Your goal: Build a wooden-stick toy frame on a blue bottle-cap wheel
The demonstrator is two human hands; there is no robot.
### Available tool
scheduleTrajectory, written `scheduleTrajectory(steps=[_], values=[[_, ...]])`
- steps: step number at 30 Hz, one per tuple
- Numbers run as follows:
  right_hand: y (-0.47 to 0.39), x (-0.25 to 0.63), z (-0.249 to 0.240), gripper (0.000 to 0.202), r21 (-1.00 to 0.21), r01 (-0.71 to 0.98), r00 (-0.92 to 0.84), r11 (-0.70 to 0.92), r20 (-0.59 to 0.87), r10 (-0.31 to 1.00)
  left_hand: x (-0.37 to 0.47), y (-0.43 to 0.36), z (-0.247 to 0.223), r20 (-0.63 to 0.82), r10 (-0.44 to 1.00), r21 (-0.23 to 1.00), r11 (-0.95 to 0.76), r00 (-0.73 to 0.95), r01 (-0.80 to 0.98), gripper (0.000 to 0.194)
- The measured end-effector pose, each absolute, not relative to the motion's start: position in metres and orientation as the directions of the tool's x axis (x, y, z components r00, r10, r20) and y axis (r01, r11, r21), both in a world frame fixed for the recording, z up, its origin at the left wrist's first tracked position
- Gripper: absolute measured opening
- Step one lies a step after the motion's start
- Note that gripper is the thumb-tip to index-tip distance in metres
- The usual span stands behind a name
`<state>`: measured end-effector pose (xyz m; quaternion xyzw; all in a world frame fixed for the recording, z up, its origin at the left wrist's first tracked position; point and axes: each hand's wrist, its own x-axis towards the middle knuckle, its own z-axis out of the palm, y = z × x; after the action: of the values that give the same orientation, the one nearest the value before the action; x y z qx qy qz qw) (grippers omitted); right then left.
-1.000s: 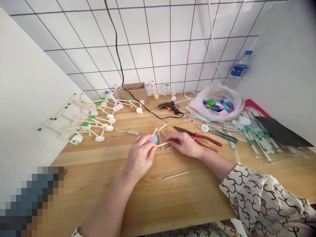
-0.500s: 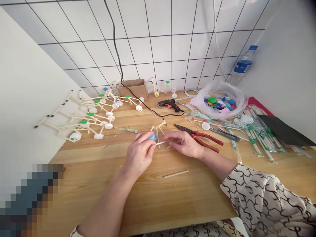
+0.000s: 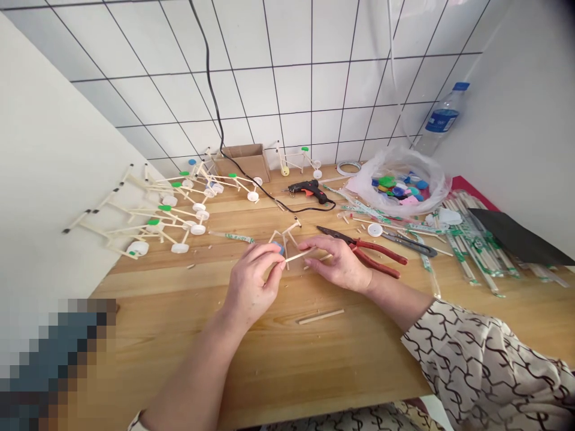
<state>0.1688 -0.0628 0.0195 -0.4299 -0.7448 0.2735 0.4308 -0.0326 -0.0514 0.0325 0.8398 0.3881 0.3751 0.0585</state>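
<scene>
A short, thin wooden stick (image 3: 295,257) spans the gap between my two hands. My left hand (image 3: 255,276) pinches its left end between thumb and forefinger. At the other end, my right hand (image 3: 336,262) has curled fingers and thumb around the stick; the exact contact is partly hidden. Just behind them stands a small frame of glued sticks (image 3: 291,230) with a dark tip, and a blue bottle cap (image 3: 279,246) shows partly behind my left fingers. A loose wooden stick (image 3: 321,316) lies on the table in front of my hands.
Long-nose pliers (image 3: 375,254), a utility knife (image 3: 411,243) and a glue gun (image 3: 309,190) lie beyond and to the right. Several stick-and-cap bicycle models (image 3: 164,209) stand left. A bag of bottle caps (image 3: 404,185) and wrapped chopsticks (image 3: 476,239) are at right.
Both hands keep nearly the same place. The stick between them tilts slightly more, and my left fingers cover a bit more of the blue cap.
</scene>
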Motion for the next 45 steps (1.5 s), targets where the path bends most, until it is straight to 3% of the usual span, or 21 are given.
scheduleTrajectory(steps=[3, 9, 16, 21, 25, 30, 36, 45], values=[[-0.063, 0.167, 0.019, 0.012, -0.752, 0.423, -0.284, 0.506, 0.42, 0.862, -0.03, -0.053, 0.032, 0.595, 0.668, 0.385, -0.725, 0.447, 0.571, 0.017], [-0.061, 0.167, 0.022, 0.018, -0.665, 0.493, -0.378, 0.561, 0.417, 0.827, -0.033, -0.049, 0.025, 0.55, 0.705, 0.487, -0.706, 0.447, 0.515, 0.013], [-0.058, 0.178, 0.027, 0.017, -0.677, 0.544, -0.329, 0.497, 0.373, 0.868, -0.043, -0.033, 0.026, 0.427, 0.902, 0.688, -0.367, 0.059, 0.627, 0.028], [-0.06, 0.193, 0.046, 0.019, -0.577, 0.713, -0.36, 0.398, 0.185, 0.914, -0.037, -0.02, 0.027, 0.193, 0.98, 0.806, -0.189, 0.054, 0.56, 0.033], [-0.062, 0.205, 0.055, 0.019, -0.422, 0.847, -0.37, 0.323, -0.032, 0.929, -0.033, -0.01, 0.025, 0.093, 0.99, 0.811, -0.139, 0.109, 0.569, 0.032], [-0.05, 0.193, 0.041, 0.016, -0.395, 0.875, -0.288, 0.279, 0.037, 0.957, -0.032, -0.006, 0.023, 0.104, 0.989, 0.8, -0.148, 0.108, 0.581, 0.033], [-0.032, 0.156, 0.034, 0.027, -0.325, 0.932, -0.191, 0.162, -0.059, 0.98, -0.03, -0.006, 0.022, 0.146, 0.982, 0.777, -0.189, 0.12, 0.6, 0.032], [-0.032, 0.142, 0.043, 0.019, -0.331, 0.938, -0.142, 0.105, -0.089, 0.986, -0.031, -0.003, 0.014, 0.173, 0.977, 0.78, -0.215, 0.127, 0.588, 0.029]])
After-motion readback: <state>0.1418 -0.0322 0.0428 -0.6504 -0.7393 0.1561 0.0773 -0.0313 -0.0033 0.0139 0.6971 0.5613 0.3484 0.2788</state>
